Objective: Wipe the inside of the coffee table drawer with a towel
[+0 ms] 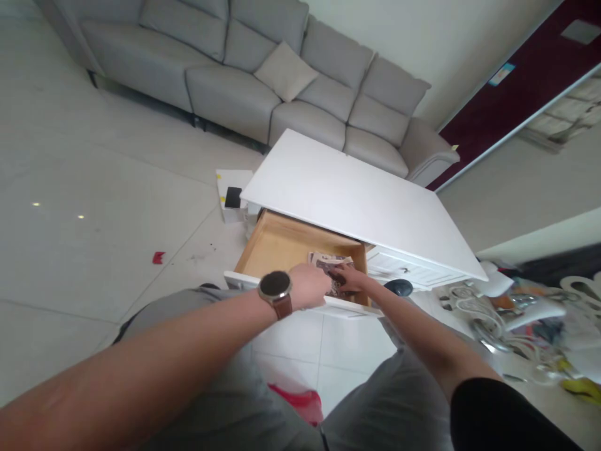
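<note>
on my remote feed i record both hands at work over the open drawer [277, 248] of a white table [361, 194]. the patterned bundle [335, 287] lies in that drawer, under the right fingers and just beside the left ones; i cannot tell whether it is paper or cloth. the left hand [307, 285], with a watch [275, 285] at its wrist, is turned inward; its fingertips are hidden, so i cannot tell whether they pinch anything. the right hand [351, 279] reaches in over the bundle with fingers slightly apart; i cannot tell from here whether they grip it. left of the left fingers, the bare wooden floor of the drawer shows. farther left and beyond the fingers, a white box [230, 214] stands beside the table with a flat black item [233, 197] on top. a red scrap [158, 257] lies on the tiles well to the left of the fingers. below them, between the knees, i note a red bag-like item [303, 404]. far beyond the fingers stands a grey sofa [235, 94] bearing a pale cushion [286, 72]
</note>
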The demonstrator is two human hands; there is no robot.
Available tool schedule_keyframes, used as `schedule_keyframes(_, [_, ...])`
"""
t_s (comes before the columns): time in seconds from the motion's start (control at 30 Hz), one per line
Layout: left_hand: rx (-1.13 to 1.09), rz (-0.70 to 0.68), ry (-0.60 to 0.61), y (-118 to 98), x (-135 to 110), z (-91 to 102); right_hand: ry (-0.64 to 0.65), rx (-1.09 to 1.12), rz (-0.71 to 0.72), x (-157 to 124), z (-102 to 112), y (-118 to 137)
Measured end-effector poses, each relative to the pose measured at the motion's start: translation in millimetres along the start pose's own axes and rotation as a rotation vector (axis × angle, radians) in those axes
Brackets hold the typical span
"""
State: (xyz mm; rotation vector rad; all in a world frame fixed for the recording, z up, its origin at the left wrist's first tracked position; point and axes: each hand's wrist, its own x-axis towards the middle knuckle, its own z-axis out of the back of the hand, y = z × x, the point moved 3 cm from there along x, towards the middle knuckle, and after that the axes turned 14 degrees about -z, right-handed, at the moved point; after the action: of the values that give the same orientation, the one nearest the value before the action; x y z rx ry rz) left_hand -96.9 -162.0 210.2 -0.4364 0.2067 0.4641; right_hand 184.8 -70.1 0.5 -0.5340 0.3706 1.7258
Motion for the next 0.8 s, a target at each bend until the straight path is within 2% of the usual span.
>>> schedule_keyframes(0.07, [0.007, -0.017, -0.011, -8.6, 4.6, -9.5, 0.089, -0.05, 0.01, 17.0, -14.7, 3.3])
schedule_keyframes(0.13, [-0.005, -0.039, 0.044, -14.0, 7.6, -23.9, 0.096, -0.085, 0.009, 30.1, -25.6, 5.1])
schedule_keyframes(0.23, [-0.025, -0.079, 0.108, -14.9, 11.1, -44.6, -0.013, -0.063, 0.002, 44.5, -31.9, 6.9])
schedule_keyframes(0.33, [-0.026, -0.116, 0.095, -7.5, 17.4, -56.6, -0.105, -0.02, -0.053, 56.6, -30.9, 16.2])
schedule_keyframes(0.43, [-0.031, -0.099, 0.086, 4.9, 23.9, -62.2, -0.215, -0.008, -0.094, 67.3, -23.9, 39.6])
schedule_keyframes(0.53, [-0.045, -0.023, 0.111, 16.4, 25.6, -64.9, -0.297, -0.023, -0.076, 75.5, -12.4, 69.7])
schedule_keyframes(0.63, [-0.041, 0.012, 0.093, 20.7, 22.7, -64.2, -0.394, -0.065, 0.068, 80.3, 6.0, 100.4])
schedule_keyframes(0.8, [-0.033, 0.018, 0.065, 17.3, 17.5, -68.5, -0.626, -0.22, 0.492, 94.7, 45.8, 152.1])
